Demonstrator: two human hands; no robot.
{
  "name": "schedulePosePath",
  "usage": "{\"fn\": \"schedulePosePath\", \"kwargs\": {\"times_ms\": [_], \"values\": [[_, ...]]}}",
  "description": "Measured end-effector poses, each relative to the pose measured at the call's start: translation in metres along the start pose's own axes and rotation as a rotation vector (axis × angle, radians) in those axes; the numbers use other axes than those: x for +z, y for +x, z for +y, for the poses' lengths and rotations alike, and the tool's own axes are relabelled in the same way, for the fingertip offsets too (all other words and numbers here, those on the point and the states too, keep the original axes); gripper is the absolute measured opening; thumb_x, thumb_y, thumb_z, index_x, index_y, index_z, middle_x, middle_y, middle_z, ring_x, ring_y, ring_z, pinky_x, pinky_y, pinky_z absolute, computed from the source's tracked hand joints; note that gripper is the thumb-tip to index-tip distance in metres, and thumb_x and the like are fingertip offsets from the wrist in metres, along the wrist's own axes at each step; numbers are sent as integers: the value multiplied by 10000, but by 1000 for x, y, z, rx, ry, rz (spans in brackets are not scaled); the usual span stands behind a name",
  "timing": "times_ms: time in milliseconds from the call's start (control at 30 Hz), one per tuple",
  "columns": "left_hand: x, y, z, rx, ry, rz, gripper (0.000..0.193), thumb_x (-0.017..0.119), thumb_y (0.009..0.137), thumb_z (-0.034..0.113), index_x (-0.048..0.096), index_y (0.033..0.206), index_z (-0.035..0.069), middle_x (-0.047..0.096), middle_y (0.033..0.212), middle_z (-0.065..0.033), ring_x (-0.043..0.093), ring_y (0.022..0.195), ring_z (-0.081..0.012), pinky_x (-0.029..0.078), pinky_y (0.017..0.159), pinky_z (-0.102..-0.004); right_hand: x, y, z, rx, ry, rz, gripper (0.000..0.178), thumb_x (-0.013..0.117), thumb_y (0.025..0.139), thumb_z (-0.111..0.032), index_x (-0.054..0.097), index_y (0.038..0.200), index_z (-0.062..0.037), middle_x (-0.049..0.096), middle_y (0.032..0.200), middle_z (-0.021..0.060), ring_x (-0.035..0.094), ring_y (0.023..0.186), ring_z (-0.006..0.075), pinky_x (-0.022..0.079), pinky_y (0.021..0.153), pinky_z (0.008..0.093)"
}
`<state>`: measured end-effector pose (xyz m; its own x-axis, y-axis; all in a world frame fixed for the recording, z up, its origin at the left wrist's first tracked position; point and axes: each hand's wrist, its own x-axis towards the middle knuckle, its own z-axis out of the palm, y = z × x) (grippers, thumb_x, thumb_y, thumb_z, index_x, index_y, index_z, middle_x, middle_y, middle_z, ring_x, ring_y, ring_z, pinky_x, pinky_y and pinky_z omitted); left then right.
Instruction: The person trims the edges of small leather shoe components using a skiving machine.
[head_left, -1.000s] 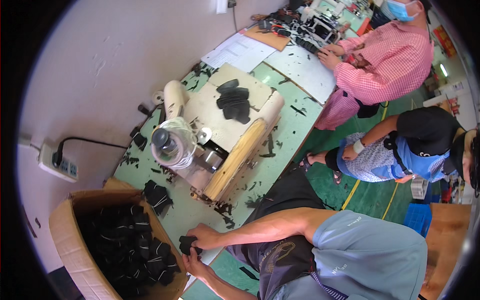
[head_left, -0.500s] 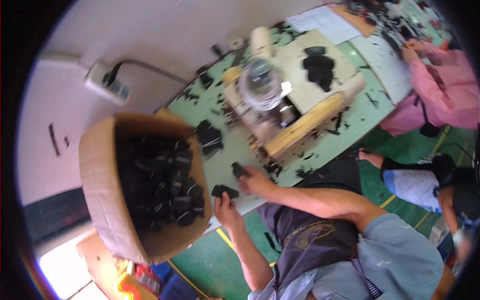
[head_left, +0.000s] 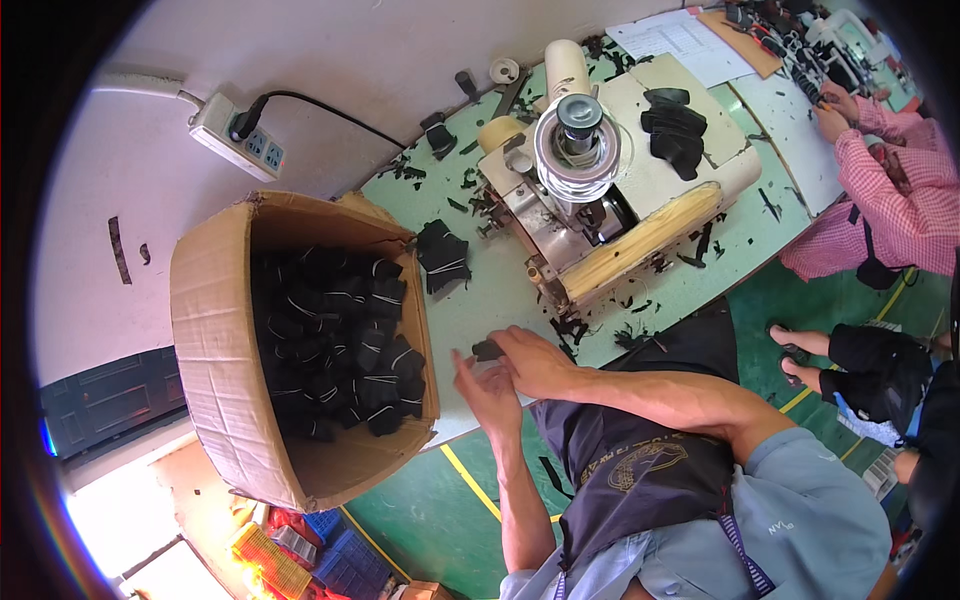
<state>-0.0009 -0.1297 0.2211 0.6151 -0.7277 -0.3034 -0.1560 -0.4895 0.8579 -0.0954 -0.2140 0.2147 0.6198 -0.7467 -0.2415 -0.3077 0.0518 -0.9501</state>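
Observation:
My two hands meet above the near edge of the pale green table. A small black padded piece shows at the fingers of my right hand, which is closed on it. My left hand is close against the right one, its fingers raised and apart, slightly blurred; nothing shows clearly in it. To the left of my hands, a cardboard box lies tipped with its mouth facing them, full of black bundles tied with pale bands. Another black bundle rests on the table beside the box.
A cream sewing machine with a round thread stand occupies the table's middle; black pieces lie on top. Black scraps surround it. A power strip hangs on the wall. At right, a person in pink checks works nearby.
The black piece that was in my left hand no longer shows there. My hands have come together from apart, the left moving up and right toward the right hand.

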Motion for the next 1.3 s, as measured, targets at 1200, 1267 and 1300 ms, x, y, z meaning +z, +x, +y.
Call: {"fn": "schedulePosePath", "kwargs": {"times_ms": [1200, 1267, 1300], "values": [[-35, 11, 76, 144, -33, -614, 409, 675, 897, 29, 601, 1299, 16, 606, 1298, -109, 591, 1170, -204, 503, 954, -324, -87, -41, -39, 165, 389, -3, 326, 743, 852, -65, 541, 1103, -18, 625, 899, 48, 593, 853, 111, 490, 728, 272], [-27, 10, 98, 155, -52, -682, 398, 644, 917, 4, 588, 1311, 2, 583, 1340, -112, 577, 1203, -196, 502, 974, -322, -108, -46, -48, 162, 360, -15, 319, 761, 855, -160, 555, 1040, -3, 649, 872, 88, 651, 835, 171, 539, 728, 320], [-22, 10, 109, 136, -108, -710, 363, 650, 939, 69, 597, 1289, -15, 589, 1310, -122, 600, 1138, -191, 517, 929, -321, -117, -47, -51, 142, 335, 11, 319, 761, 855, -160, 555, 1040, -3, 649, 872, 88, 651, 835, 171, 539, 728, 320]]}}
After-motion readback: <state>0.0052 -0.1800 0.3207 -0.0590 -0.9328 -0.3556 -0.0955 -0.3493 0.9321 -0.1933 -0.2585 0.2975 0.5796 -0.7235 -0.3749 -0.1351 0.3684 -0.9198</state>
